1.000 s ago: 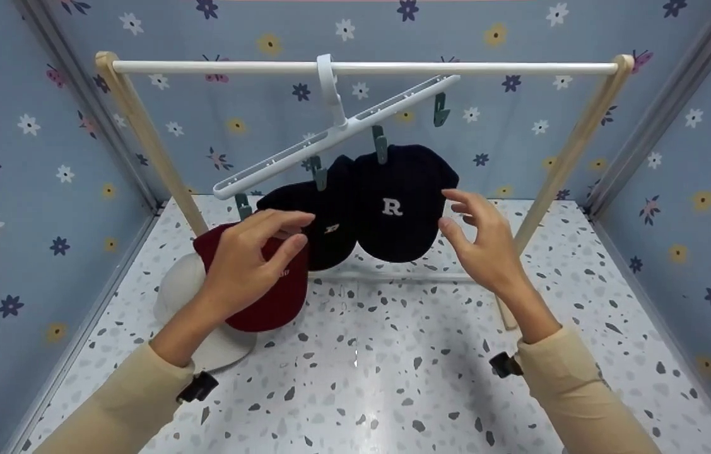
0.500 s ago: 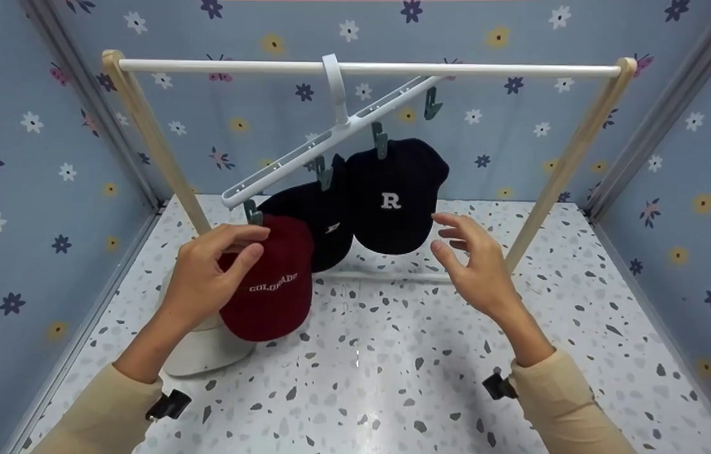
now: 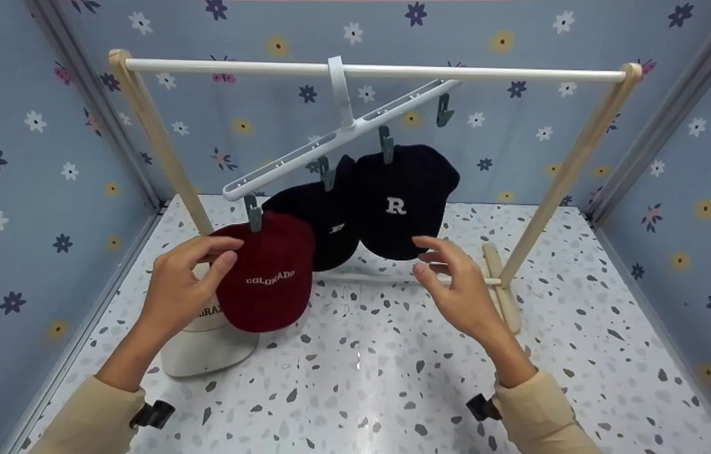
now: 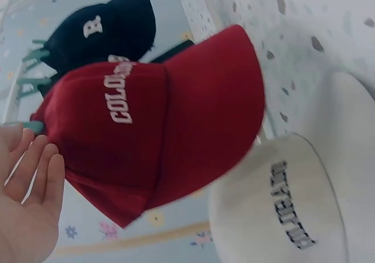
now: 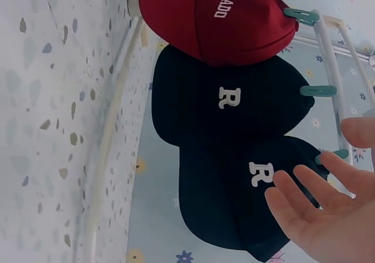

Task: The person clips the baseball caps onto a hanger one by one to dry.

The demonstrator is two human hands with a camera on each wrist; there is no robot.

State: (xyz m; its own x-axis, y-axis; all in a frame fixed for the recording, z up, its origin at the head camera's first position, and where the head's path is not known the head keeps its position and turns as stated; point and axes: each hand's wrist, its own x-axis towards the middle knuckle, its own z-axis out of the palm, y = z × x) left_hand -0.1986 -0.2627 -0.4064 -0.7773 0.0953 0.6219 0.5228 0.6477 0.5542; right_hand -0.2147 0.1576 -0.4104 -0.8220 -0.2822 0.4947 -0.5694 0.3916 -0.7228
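Observation:
A white clip hanger (image 3: 342,134) hangs by its hook from the rail, its left end low. Its green clips hold a red cap (image 3: 273,277) lettered COLORADO and two dark caps marked R, a front one (image 3: 405,221) and a partly covered one (image 3: 305,202). The rightmost clip (image 3: 443,112) has nothing in it. My left hand (image 3: 182,277), fingers loosely bent, is beside the red cap's left edge; whether it touches, I cannot tell. My right hand (image 3: 456,287) holds nothing, its fingers loosely bent near the front dark cap's lower right.
Below the red cap, a cream cap (image 3: 210,353) sits on the speckled white surface (image 3: 355,378). The rack has a white rail (image 3: 487,72) and wooden legs (image 3: 569,176). Flowered blue walls (image 3: 677,176) enclose the back and sides.
My left hand has drawn left, away from the front of the red cap, uncovering its lettering. My right hand has moved down and slightly left. The hanger and caps have swung a little.

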